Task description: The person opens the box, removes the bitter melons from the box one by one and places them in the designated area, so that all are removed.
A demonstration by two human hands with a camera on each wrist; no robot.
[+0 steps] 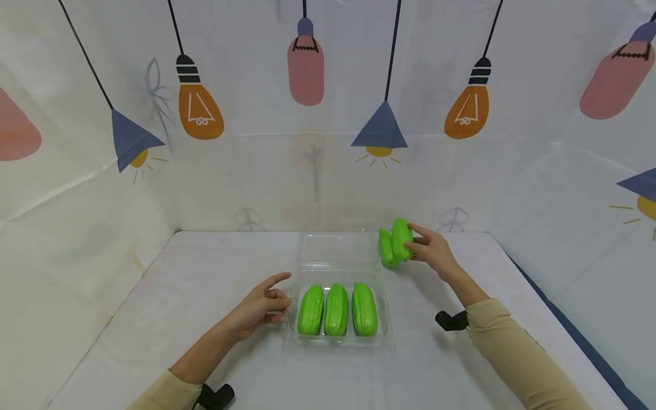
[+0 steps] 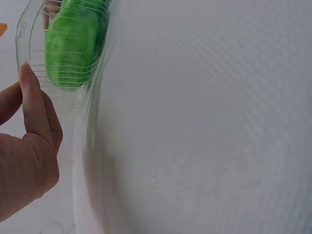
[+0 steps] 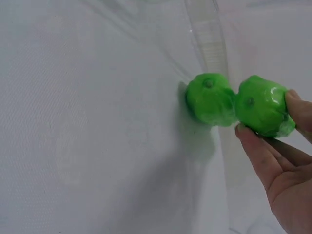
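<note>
A clear plastic clamshell box (image 1: 338,340) lies with its lid (image 1: 335,250) folded back on the white table. Three glossy, ribbed green toy cucumbers (image 1: 336,310) lie side by side in its base. At the box's left edge, my left hand (image 1: 256,307) pinches the rim between thumb and fingers; the left wrist view shows the thumb tip on the rim. My right hand (image 1: 434,250) grips another toy cucumber (image 1: 402,239) between thumb and fingers, right of the lid. Close against it on the left is a further toy cucumber (image 1: 386,249), its shadow on the table.
A white cloth wall printed with lamps (image 1: 379,125) and bulbs rises behind the table (image 1: 220,256). More cloth hangs at both sides. Black camera mounts (image 1: 451,320) stick out from both wrists.
</note>
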